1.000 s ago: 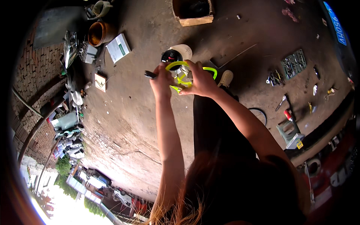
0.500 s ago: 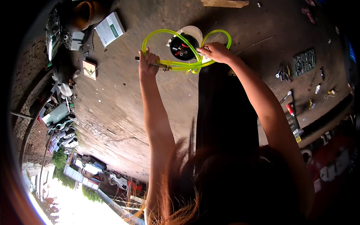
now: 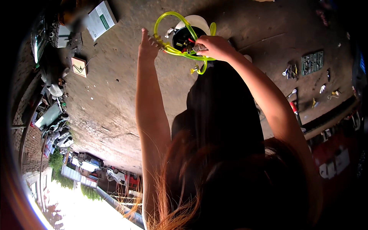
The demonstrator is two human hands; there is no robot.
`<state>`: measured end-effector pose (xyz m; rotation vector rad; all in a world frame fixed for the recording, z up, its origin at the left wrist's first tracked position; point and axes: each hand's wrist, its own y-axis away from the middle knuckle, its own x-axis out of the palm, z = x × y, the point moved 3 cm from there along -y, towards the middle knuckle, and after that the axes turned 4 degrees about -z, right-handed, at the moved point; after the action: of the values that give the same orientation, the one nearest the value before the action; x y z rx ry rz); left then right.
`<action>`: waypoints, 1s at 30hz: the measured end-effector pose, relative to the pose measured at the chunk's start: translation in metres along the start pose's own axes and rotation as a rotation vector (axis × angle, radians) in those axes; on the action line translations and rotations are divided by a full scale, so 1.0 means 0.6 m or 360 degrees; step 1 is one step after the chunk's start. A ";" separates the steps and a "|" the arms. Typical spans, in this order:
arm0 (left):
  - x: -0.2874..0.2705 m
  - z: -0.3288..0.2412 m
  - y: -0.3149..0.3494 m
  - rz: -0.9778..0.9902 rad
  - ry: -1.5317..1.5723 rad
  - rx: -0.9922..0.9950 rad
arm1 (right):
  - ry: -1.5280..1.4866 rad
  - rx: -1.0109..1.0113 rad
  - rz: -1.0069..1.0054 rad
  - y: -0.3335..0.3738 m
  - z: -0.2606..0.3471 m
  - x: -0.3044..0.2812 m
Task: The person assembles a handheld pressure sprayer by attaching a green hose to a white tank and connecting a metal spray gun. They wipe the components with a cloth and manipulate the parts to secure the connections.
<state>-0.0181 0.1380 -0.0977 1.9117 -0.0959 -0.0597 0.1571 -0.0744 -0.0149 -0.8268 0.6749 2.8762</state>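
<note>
A bright yellow-green hose lies in loose loops between my two hands. My left hand is closed around the gathered hose at its left end, thumb upward. My right hand is closed near the right part of the loops, with a greyish piece at its fingertips too small to make out. One length of hose curls down below the right hand and ends in a small brass-coloured fitting. Just beyond the hands stands a round black container with red and metal parts inside, partly hidden by hose and hand.
A white round object sits behind the container. On the ground at right lie a socket set, pliers-like tools and a red-handled tool. At left are a white box, a small square board and piled scrap.
Both hands have moved up in the picture, closer to the black container. The loops have drawn closer together, and the hose end with the brass fitting now hangs lower, apart from the rest.
</note>
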 end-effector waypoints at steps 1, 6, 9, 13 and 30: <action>0.004 0.004 0.022 -0.0203 -0.0111 0.0020 | 0.0043 -0.0026 -0.0025 0.000 0.005 0.005; -0.004 0.037 0.032 0.0034 -0.0495 0.0248 | 0.0178 -0.0092 -0.0171 0.025 0.021 0.010; 0.000 0.056 0.047 0.0110 -0.0489 0.0389 | 0.0144 -0.0108 -0.0262 0.051 0.029 0.011; 0.003 0.083 0.055 0.0033 -0.0518 0.0388 | 0.0069 0.0046 -0.0128 0.067 0.024 0.013; -0.066 0.297 0.058 -0.0515 -0.0171 -0.0806 | 0.0108 -0.0076 -0.0076 0.080 -0.020 0.035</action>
<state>-0.0744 -0.0371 -0.1252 1.4010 0.1464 -0.3706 0.1361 -0.1242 -0.0162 -0.9370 0.5861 2.8436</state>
